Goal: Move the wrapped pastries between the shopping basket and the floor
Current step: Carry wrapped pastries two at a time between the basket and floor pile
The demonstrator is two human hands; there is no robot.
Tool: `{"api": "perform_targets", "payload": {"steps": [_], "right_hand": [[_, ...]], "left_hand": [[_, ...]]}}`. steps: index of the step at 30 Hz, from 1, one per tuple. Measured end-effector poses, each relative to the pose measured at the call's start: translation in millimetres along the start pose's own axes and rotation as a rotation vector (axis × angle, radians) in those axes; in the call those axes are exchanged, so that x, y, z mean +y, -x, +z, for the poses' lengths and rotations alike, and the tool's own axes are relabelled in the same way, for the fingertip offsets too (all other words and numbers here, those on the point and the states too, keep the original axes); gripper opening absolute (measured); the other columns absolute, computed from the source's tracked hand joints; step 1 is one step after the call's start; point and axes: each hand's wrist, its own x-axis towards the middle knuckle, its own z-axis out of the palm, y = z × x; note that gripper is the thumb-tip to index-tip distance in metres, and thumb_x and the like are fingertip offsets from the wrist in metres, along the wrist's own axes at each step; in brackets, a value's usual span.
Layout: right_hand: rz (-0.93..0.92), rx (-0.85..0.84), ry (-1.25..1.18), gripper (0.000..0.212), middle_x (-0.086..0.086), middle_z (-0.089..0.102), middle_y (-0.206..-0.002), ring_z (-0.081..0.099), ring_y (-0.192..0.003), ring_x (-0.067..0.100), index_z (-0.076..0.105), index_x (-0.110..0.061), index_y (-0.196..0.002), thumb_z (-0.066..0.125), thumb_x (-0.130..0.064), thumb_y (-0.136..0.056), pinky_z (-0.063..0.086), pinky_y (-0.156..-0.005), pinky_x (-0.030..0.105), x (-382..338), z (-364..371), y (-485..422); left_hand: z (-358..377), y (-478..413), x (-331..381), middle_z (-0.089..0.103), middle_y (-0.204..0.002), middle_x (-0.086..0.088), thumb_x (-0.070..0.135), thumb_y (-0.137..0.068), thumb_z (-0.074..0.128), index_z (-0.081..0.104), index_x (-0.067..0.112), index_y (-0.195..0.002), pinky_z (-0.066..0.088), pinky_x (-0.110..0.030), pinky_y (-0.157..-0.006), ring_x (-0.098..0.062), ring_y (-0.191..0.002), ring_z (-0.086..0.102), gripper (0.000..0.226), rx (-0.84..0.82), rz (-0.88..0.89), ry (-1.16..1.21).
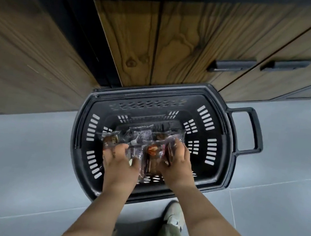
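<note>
A black plastic shopping basket stands on the grey tiled floor, seen from above. Inside it lie several pastries in clear wrappers, bunched together in the middle. My left hand reaches into the basket and grips wrapped pastries at the left of the bunch. On the right side, my right hand holds another wrapped pastry with its fingers curled round it. Both hands are inside the basket rim, and the pastries under them are partly hidden.
Wooden cabinet doors with dark handles stand right behind the basket. The basket's handle sticks out to the right. Grey floor tiles spread left and right. My shoe and trouser leg are just below the basket.
</note>
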Motion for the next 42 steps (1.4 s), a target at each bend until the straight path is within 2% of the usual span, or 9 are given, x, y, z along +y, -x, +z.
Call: {"api": "perform_targets", "payload": {"steps": [4, 7, 10, 13, 17, 21, 31, 36, 42], "right_hand": [[-0.118, 0.097, -0.070, 0.065, 0.001, 0.038, -0.140, 0.042, -0.125, 0.015, 0.030, -0.023, -0.143, 0.064, -0.018, -0.087, 0.034, -0.101, 0.022, -46, -51, 33], [-0.164, 0.111, -0.123, 0.057, -0.004, 0.041, -0.140, 0.044, -0.120, 0.006, 0.035, -0.023, -0.142, 0.060, -0.022, -0.091, 0.028, -0.093, 0.010, -88, -96, 68], [-0.248, 0.122, -0.170, 0.050, -0.006, 0.047, -0.136, 0.043, -0.127, 0.007, 0.040, -0.024, -0.139, 0.057, -0.027, -0.093, 0.033, -0.104, 0.021, -132, -137, 114], [-0.302, 0.169, -0.209, 0.042, -0.010, 0.053, -0.126, 0.050, -0.118, 0.006, 0.046, -0.026, -0.134, 0.054, -0.030, -0.094, 0.040, -0.104, 0.030, -171, -179, 163], [-0.377, 0.191, -0.233, 0.033, -0.015, 0.057, -0.111, 0.054, -0.100, -0.001, 0.051, -0.027, -0.128, 0.053, -0.031, -0.095, 0.045, -0.089, 0.020, -213, -226, 229], [-0.468, 0.165, -0.155, 0.035, -0.015, 0.055, -0.112, 0.053, -0.094, -0.002, 0.047, -0.029, -0.130, 0.050, -0.036, -0.096, 0.041, -0.076, 0.014, -247, -256, 284], [-0.659, 0.158, -0.030, 0.036, -0.014, 0.055, -0.118, 0.054, -0.101, 0.002, 0.050, -0.027, -0.131, 0.049, -0.037, -0.096, 0.041, -0.086, 0.017, -300, -311, 350], [-0.748, 0.058, 0.065, 0.035, -0.013, 0.056, -0.119, 0.053, -0.104, 0.003, 0.051, -0.027, -0.130, 0.049, -0.036, -0.096, 0.040, -0.086, 0.015, -319, -323, 360], [-0.846, -0.074, 0.191, 0.037, -0.007, 0.057, -0.122, 0.055, -0.106, 0.007, 0.052, -0.023, -0.130, 0.049, -0.036, -0.096, 0.042, -0.091, 0.019, -351, -306, 372]], "left_hand": [[-48, 25, 44, 0.035, -0.124, -0.002, 0.016, -0.087, 0.059, 0.051, 0.021, -0.122, 0.044, -0.036, -0.097, -0.026, -0.104, 0.055, 0.036, 0.146, 0.174, 0.059], [-94, 55, 89, 0.039, -0.121, 0.004, 0.018, -0.092, 0.053, 0.052, 0.022, -0.121, 0.039, -0.026, -0.090, -0.014, -0.102, 0.051, 0.029, 0.169, 0.244, 0.120], [-141, 97, 128, 0.046, -0.113, 0.004, 0.018, -0.092, 0.053, 0.056, 0.022, -0.116, 0.041, -0.030, -0.095, -0.015, -0.107, 0.051, 0.024, 0.232, 0.409, 0.172], [-187, 150, 162, 0.049, -0.107, 0.007, 0.018, -0.093, 0.051, 0.056, 0.024, -0.112, 0.038, -0.022, -0.090, -0.010, -0.102, 0.051, 0.020, 0.232, 0.522, 0.159], [-244, 218, 193, 0.053, -0.103, 0.010, 0.021, -0.095, 0.048, 0.054, 0.027, -0.109, 0.035, -0.016, -0.077, -0.004, -0.093, 0.052, 0.016, 0.194, 0.614, 0.059], [-291, 267, 212, 0.057, -0.101, 0.012, 0.028, -0.096, 0.045, 0.052, 0.030, -0.111, 0.039, -0.023, -0.075, -0.006, -0.091, 0.054, 0.017, 0.177, 0.619, -0.005], [-362, 342, 242, 0.057, -0.094, 0.017, 0.030, -0.095, 0.046, 0.054, 0.033, -0.096, 0.040, -0.024, -0.076, -0.001, -0.088, 0.054, 0.008, 0.281, 0.646, -0.047], [-379, 363, 233, 0.059, -0.098, 0.016, 0.033, -0.095, 0.047, 0.055, 0.032, -0.099, 0.042, -0.022, -0.079, -0.003, -0.092, 0.055, 0.008, 0.295, 0.549, -0.060], [-405, 380, 197, 0.058, -0.099, 0.015, 0.034, -0.095, 0.048, 0.058, 0.027, -0.107, 0.045, -0.025, -0.083, -0.006, -0.095, 0.055, 0.018, 0.411, 0.402, -0.006]]}}
